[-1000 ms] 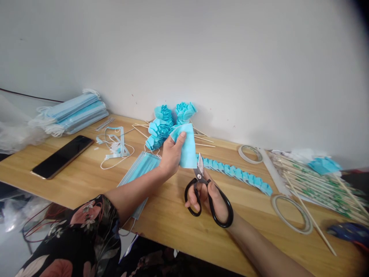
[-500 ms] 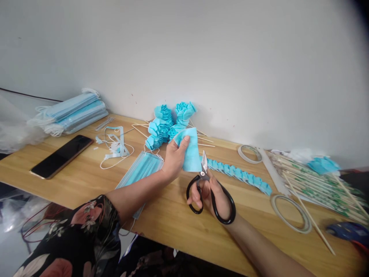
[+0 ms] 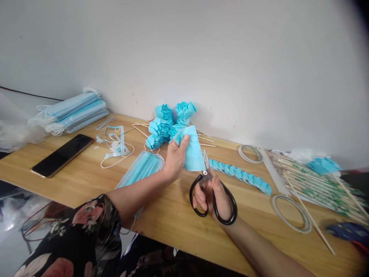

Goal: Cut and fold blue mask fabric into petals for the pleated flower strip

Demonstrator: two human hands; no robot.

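Note:
Pinched between the thumb and fingers of my left hand is a folded piece of light-blue fabric, held above the table. My right hand has its fingers through the black loops of a pair of scissors. The blades point up, and they meet the fabric's lower right corner. Behind the fabric lie several ruffled blue fabric flowers on thin sticks. A row of folded blue pieces stretches to the right of the blades. Under my left forearm is a pleated face mask.
A stack of face masks lies at the back left, near a black phone. Cut ear loops and strips sit beside it. To the right are tape rolls, a bundle of wooden sticks and a blue tool.
The scissors have shifted slightly right and their handles sit a little lower. The fabric's lower edge has swung slightly to the right in my left hand.

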